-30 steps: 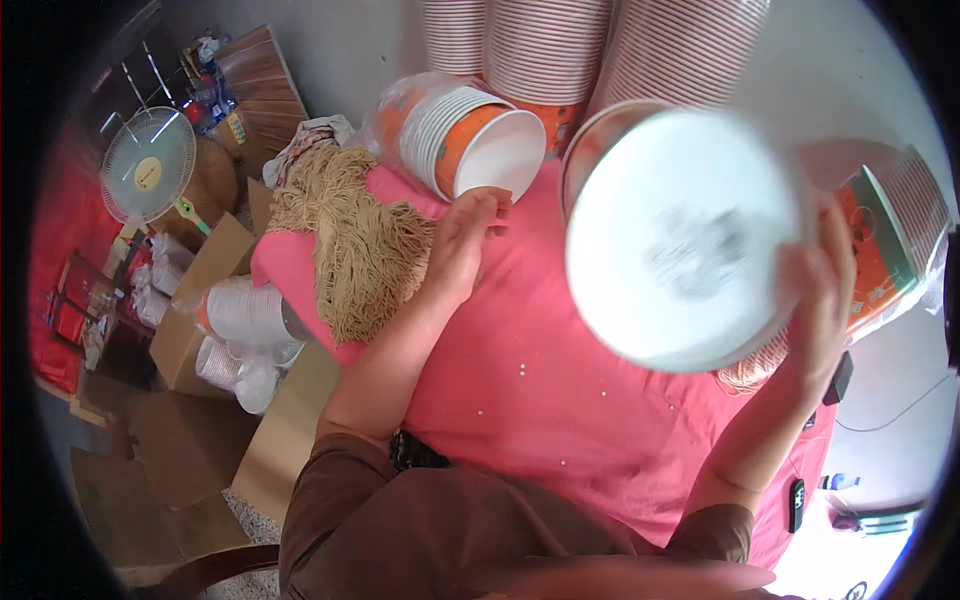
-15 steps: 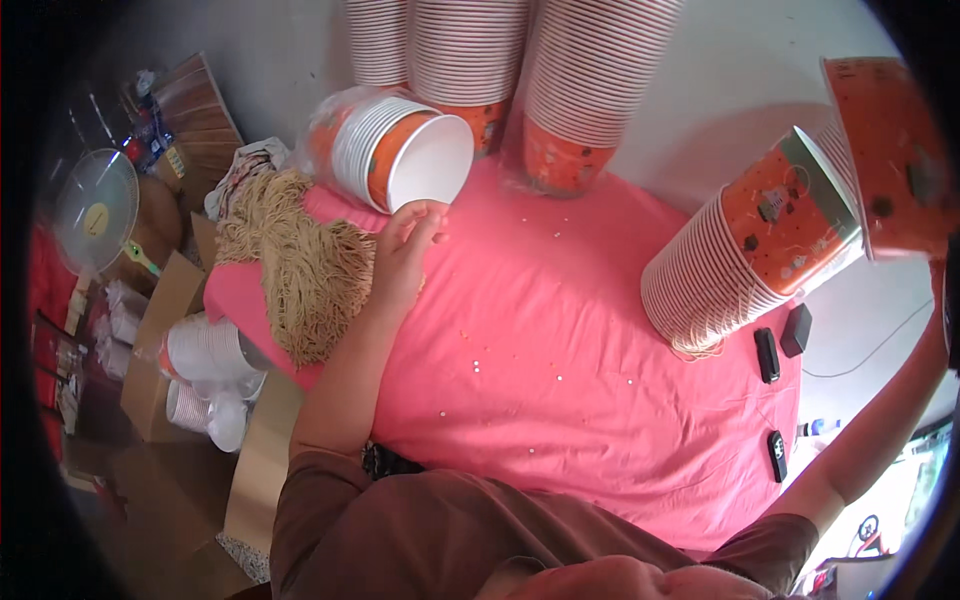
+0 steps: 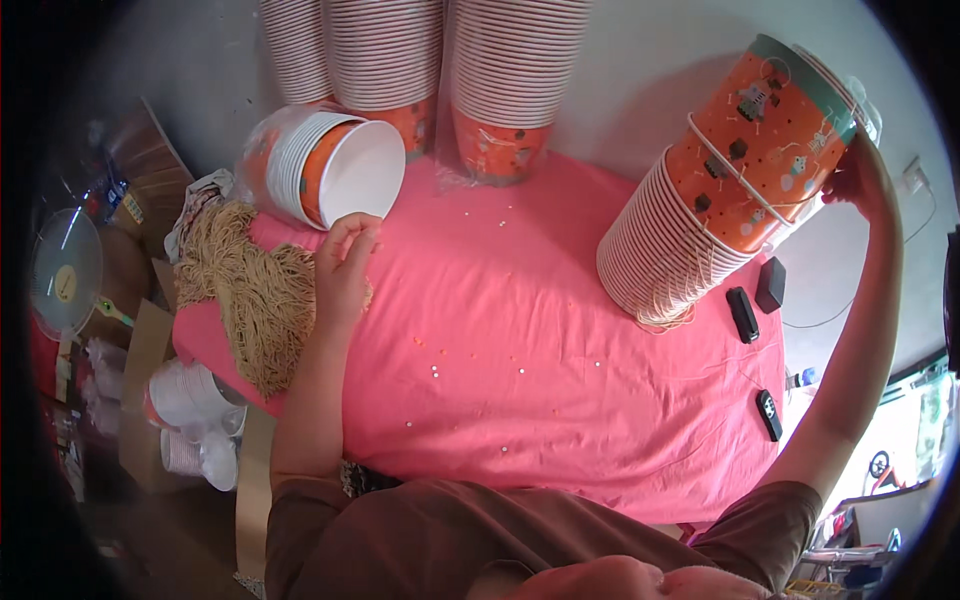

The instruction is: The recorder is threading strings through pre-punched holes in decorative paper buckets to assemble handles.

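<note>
Paper buckets with orange printed sides stand in a tilted nested stack (image 3: 660, 245) at the right of the table, thin tan strings hanging around its side. On top sits an orange paper bucket (image 3: 770, 110) with a green band, partly sunk into the stack. My right hand (image 3: 852, 185) is closed at that bucket's right side, fingers partly hidden. My left hand (image 3: 348, 250) is raised with curled, pinched fingers beside a tipped white-lined bucket (image 3: 365, 175); whether they hold anything is too small to tell. A bundle of tan strings (image 3: 265, 310) lies left of that hand.
Tall wrapped bucket stacks (image 3: 515, 80) stand against the wall. Small white bits dot the pink tablecloth (image 3: 480, 400). Black objects, including a small remote-like one (image 3: 768, 415), lie along the right edge. Below the left side, a cardboard box (image 3: 150, 370) stands near more white tubs (image 3: 190, 395).
My right hand has brought the orange bucket from the far right onto the stack's top, seated in it. My left hand keeps its curled pose near the tipped bucket. The whole view has shifted.
</note>
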Available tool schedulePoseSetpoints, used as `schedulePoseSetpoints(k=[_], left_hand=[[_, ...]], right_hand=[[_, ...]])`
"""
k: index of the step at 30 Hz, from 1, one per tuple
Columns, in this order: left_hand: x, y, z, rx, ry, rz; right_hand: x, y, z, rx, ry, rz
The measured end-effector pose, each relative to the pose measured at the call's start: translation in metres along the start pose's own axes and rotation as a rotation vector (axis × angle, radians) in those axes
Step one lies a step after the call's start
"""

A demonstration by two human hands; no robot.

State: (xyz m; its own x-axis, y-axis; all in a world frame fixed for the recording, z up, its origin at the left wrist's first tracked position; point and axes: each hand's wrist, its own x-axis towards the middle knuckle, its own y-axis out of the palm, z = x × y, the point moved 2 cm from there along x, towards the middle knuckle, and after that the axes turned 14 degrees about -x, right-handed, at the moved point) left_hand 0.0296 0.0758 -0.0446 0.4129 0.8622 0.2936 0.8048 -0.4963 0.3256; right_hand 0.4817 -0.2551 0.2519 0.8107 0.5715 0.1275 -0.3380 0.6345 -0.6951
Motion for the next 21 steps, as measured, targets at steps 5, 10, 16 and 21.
schedulePoseSetpoints(k=[5, 10, 16, 21], left_hand=[[-0.003, 0.003, -0.001, 0.036, 0.062, 0.054], [-0.002, 0.003, 0.002, 0.057, 0.013, 0.039], [-0.003, 0.003, 0.003, 0.043, 0.083, 0.080], [-0.003, 0.000, 0.007, 0.030, 0.080, 0.129]], right_hand=[[-0.015, 0.015, 0.005, 0.012, -0.098, -0.020], [-0.009, 0.013, 0.008, -0.123, -0.157, 0.006], [-0.004, 0.023, 0.002, -0.314, -0.177, 0.000], [0.000, 0.023, -0.002, -0.376, -0.148, -0.089]])
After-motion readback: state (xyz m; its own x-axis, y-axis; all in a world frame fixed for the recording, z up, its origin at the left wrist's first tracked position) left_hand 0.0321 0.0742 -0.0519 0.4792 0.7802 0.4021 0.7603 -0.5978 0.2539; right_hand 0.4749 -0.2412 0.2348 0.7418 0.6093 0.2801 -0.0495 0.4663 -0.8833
